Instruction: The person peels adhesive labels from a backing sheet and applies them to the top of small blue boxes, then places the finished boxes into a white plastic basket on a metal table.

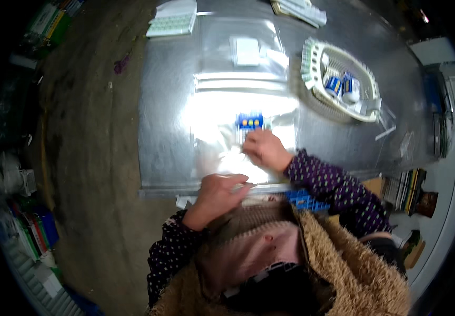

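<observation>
A small pack with a blue label and coloured dots (pixel 251 121) lies on shiny clear plastic (pixel 211 150) at the middle of the metal table. Just below the pack is my right hand (pixel 267 150), its fingers curled into a pinch; whatever sits between the fingertips is hidden. My left hand (pixel 214 195) is at the table's near edge, fingers drawn together and pointing right over the clear plastic. Glare and blur hide what its fingertips grip.
A pale plastic basket (pixel 317 95) at the far right holds several blue-and-white bottles (pixel 350 89). Farther back lie a white square packet (pixel 247 51) on clear plastic sheets, a green-and-white stack (pixel 171 24) and some papers (pixel 304 11). Bare concrete floor (pixel 90 131) runs along the left.
</observation>
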Tool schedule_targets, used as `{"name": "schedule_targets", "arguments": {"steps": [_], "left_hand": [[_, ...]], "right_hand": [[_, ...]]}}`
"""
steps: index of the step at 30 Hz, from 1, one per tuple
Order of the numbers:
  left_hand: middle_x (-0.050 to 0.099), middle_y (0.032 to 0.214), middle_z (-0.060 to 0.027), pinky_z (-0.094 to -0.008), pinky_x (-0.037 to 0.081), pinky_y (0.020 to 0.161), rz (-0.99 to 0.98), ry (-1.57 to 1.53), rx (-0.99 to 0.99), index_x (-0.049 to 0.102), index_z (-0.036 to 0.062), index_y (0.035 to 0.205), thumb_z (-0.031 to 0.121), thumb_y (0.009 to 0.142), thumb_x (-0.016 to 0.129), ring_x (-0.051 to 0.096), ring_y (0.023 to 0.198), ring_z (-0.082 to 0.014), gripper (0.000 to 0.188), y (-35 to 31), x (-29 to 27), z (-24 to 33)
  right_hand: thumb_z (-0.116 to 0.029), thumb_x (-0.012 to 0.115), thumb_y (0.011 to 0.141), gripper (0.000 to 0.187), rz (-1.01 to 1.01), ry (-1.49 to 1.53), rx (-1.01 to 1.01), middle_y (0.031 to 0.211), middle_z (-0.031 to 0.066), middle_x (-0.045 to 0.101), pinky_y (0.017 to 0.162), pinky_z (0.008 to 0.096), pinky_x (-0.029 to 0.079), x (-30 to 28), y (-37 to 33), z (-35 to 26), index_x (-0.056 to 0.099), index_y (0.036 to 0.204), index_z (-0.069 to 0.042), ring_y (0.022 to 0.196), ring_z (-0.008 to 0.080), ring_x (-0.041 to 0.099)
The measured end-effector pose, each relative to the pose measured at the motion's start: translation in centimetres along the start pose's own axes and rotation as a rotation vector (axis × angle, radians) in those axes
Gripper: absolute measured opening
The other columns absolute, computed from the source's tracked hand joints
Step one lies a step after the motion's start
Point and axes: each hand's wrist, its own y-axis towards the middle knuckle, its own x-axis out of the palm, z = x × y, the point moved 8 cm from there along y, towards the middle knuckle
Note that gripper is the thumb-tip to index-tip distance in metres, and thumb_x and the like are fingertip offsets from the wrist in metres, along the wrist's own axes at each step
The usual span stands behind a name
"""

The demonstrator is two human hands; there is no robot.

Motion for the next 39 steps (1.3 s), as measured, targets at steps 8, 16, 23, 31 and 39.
{"name": "schedule_targets", "arguments": {"steps": [8,16,23,31,39], "left_hand": [[0.071,0.082,-0.0146,-0.0318,0.054,0.065,0.028,0.224,-0.174,0.073,0.0069,0.097,0.028,0.082,0.071,0.068,0.066,-0.0226,0.026,2.0,0.5,-4.9],[0.072,0.087,-0.0101,-0.023,0.05,0.072,0.287,-0.684,-0.341,0.069,-0.0033,0.101,0.011,0.089,0.066,0.064,0.079,-0.0107,0.019,6.4,-6.0,-3.4],[0.061,0.121,-0.0157,-0.0298,0.049,0.079,0.526,-0.115,0.014,0.063,0.0011,0.098,0.007,0.075,0.075,0.062,0.095,-0.0204,0.026,3.5,-8.2,-3.5],[0.063,0.115,-0.0125,-0.0341,0.048,0.087,0.238,-0.061,0.149,0.064,0.0011,0.083,0.005,0.077,0.072,0.061,0.103,-0.0249,0.011,2.4,-3.6,-0.3],[0.061,0.073,-0.0058,-0.0254,0.04,0.055,0.106,-0.343,-0.397,0.065,0.0001,0.083,0.009,0.081,0.073,0.049,0.059,-0.0084,0.012,0.3,1.1,-6.3]], "right_hand": [[-0.019,0.06,0.086,0.017,0.038,0.247,0.627,0.076,0.0167,0.063,0.065,0.0384,0.053,-9.4,10.2,14.0,0.064,0.086,-0.002,0.072,0.0265,0.065],[-0.011,0.078,0.077,0.038,-0.1,0.876,0.278,0.093,0.0091,0.064,0.086,0.0312,0.048,-2.8,3.2,-2.4,0.039,0.075,-0.009,0.106,0.0181,0.059],[0.005,0.067,0.083,0.02,0.106,1.31,0.507,0.079,-0.004,0.058,0.068,0.0169,0.047,-1.8,2.2,-2.3,0.053,0.094,-0.005,0.074,0.0025,0.057],[-0.004,0.07,0.083,0.02,0.064,1.05,0.568,0.083,0.0032,0.065,0.069,0.0224,0.05,-2.4,0.4,-2.3,0.067,0.102,-0.001,0.076,0.0088,0.061],[-0.011,0.07,0.08,0.007,0.29,0.39,0.476,0.074,0.0079,0.066,0.058,0.029,0.047,-6.7,-1.6,-1.3,0.07,0.081,-0.004,0.063,0.0178,0.061]]}}
